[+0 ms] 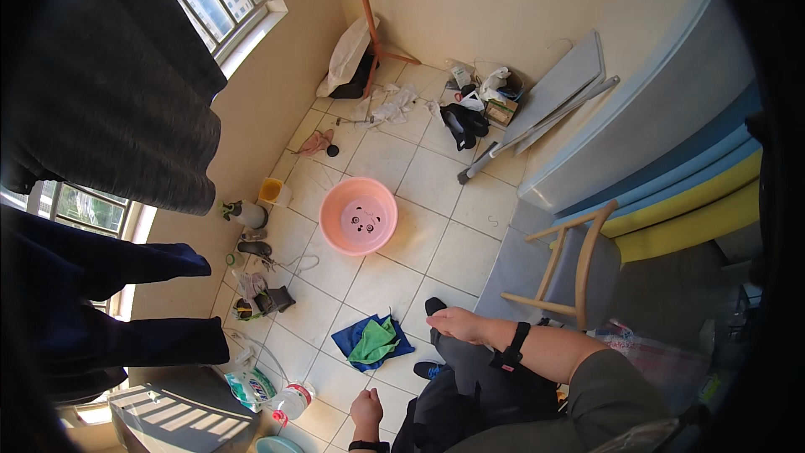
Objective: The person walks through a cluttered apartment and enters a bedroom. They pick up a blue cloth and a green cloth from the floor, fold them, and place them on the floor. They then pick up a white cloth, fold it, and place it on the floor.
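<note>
My left hand [366,409] hangs low at the bottom of the view, fingers curled, with nothing visible in it. Over my thigh is my right hand [458,325], also loosely curled and apart from any object. A green cloth [375,341] lies on a blue cloth [344,336] on the tiled floor, close in front of my feet. Farther out stands a pink plastic basin [328,226] with a cartoon face on its inside bottom. No water is plainly visible in it.
A wooden-framed chair [588,258] stands at right. A water jug [292,399], detergent bag [248,387] and pressure sprayer [248,214] line the left side. Clothes [119,340] hang there. Black shoes [464,124], a broom [481,163] and a coat stand [371,19] are farther off.
</note>
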Available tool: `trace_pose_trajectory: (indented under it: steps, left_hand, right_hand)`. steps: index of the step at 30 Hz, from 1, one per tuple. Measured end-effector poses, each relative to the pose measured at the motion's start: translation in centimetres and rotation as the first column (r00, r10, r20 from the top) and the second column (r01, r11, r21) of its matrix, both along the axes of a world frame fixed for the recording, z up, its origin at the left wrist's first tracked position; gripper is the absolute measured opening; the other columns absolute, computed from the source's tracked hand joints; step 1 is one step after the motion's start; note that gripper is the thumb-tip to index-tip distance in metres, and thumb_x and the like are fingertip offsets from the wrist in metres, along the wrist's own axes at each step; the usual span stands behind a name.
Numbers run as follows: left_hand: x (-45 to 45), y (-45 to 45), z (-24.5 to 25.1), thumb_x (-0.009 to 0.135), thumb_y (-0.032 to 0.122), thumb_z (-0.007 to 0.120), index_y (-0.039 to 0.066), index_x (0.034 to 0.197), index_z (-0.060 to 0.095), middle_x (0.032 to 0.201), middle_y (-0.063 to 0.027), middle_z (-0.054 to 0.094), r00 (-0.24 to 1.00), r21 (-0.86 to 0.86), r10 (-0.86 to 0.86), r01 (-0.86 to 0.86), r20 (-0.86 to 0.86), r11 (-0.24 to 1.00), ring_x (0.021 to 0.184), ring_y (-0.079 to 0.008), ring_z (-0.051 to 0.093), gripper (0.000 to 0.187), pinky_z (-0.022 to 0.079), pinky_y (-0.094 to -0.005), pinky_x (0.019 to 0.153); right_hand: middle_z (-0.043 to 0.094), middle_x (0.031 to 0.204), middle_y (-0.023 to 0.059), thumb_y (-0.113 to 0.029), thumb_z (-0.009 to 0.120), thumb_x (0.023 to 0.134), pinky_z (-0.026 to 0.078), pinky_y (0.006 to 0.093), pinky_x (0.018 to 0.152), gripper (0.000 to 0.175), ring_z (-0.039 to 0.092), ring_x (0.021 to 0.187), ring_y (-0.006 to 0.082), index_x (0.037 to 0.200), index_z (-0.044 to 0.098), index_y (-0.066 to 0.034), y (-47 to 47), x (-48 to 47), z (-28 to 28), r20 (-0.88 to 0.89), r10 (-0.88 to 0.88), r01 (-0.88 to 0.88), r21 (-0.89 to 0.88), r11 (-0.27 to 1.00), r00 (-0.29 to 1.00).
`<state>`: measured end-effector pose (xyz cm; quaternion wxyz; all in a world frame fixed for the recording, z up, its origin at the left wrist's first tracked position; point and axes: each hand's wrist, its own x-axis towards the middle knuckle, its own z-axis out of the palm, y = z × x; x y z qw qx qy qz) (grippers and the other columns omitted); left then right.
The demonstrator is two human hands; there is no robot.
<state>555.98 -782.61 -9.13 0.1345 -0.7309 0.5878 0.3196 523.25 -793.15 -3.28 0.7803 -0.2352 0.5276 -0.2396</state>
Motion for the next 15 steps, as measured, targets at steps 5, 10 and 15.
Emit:
trace_pose_trajectory:
  steps: [5, 10, 15]
  left_hand:
    - [3.7, 4.2, -0.5, 0.086, 0.026, 0.05, 0.004, 0.086, 0.058, 0.079, -0.0204, 0.064, 0.999, -0.038, 0.011, -0.013, -0.039, 0.999, 0.078, -0.0388, 0.061, 0.024, 0.048, -0.0471, 0.069]
    - [7.4, 6.5, 0.0, 0.079, 0.024, 0.056, 0.008, 0.09, 0.062, 0.085, -0.014, 0.067, 0.996, 0.154, -0.028, 0.04, -0.08, 0.987, 0.085, -0.0315, 0.063, 0.02, 0.049, -0.0421, 0.074]
    - [5.3, 3.3, 1.7, 0.083, 0.032, 0.054, 0.008, 0.093, 0.067, 0.09, -0.0146, 0.067, 0.962, 0.27, -0.248, 0.21, 0.115, 0.94, 0.088, -0.032, 0.063, 0.028, 0.05, -0.042, 0.078]
  right_hand:
    - [0.047, 0.075, -0.0031, -0.013, 0.052, 0.091, 0.036, 0.0198, 0.063, 0.009, 0.042, 0.067, 0.0059, 0.09, 0.055, -0.0052, 0.7, 1.3, 8.6, 0.21, 0.021, 0.036, -0.265, 0.963, 0.977]
    - [0.05, 0.094, 0.0017, -0.005, 0.06, 0.083, 0.04, 0.0237, 0.078, 0.023, 0.047, 0.084, 0.0094, 0.105, 0.055, -0.0031, 1.3, -0.2, 19.1, 0.365, 0.148, 0.092, -0.565, 0.82, 0.919]
    - [0.051, 0.091, 0.0021, -0.014, 0.064, 0.083, 0.038, 0.0232, 0.069, 0.023, 0.045, 0.077, 0.0097, 0.102, 0.057, -0.0037, 2.2, -2.7, 27.7, 0.548, 0.308, 0.299, -0.754, 0.585, 0.778]
